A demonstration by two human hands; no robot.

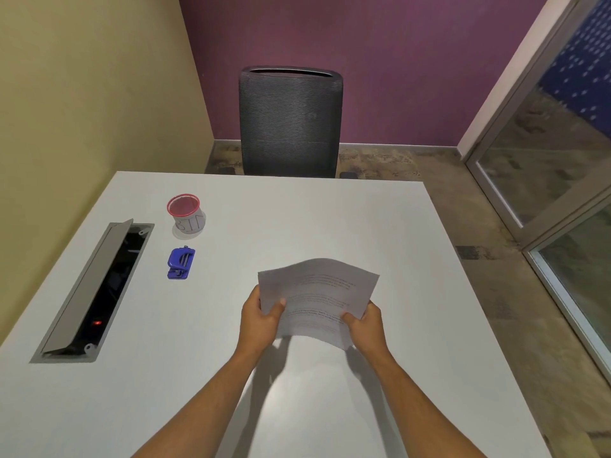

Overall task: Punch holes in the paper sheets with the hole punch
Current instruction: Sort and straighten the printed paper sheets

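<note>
While the paper sheets point(319, 299) hang in the air above the white table point(330, 209), we grip them from both sides: our left hand point(259, 320) pinches the near left edge with the thumb on top, and our right hand point(365, 325) pinches the near right corner the same way. The far edge bows upward — a sign, we judge, that the two hands press slightly inward to square the stack before punching. Printed lines run across the top page, though how many sheets lie beneath we cannot tell from this angle. The blue hole punch point(181, 263) sits untouched on the table, well to the left of the sheets and apart from both hands, just nearer to us than the red-rimmed mesh cup point(185, 213). Further left, an open cable tray point(96, 292) is set into the tabletop. No holes are made yet — the sheets must first travel left to the punch's slot, or the punch come to them.
</note>
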